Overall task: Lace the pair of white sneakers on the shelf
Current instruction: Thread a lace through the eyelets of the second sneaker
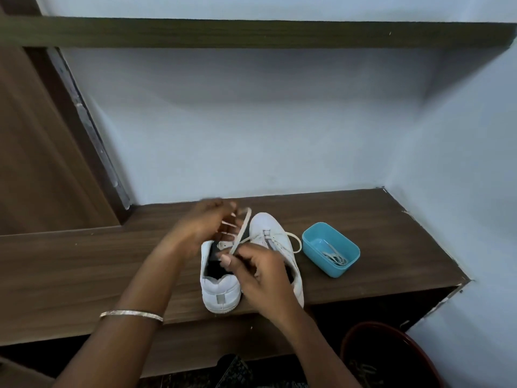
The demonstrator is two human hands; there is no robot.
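Two white sneakers stand side by side on the wooden shelf point(84, 270), heels near. The left sneaker point(221, 292) touches the right sneaker point(265, 225). The right hand point(260, 273), over the right sneaker's opening, pinches a white lace point(242, 229), which runs far-left to the curled, blurred fingers of the left hand point(204, 222). A metal bangle point(131, 315) sits on the left forearm. Just right of the sneakers is a blue container point(319, 260) holding a coiled lace point(334, 257). A dark red basin point(347, 340) lies below, near right.
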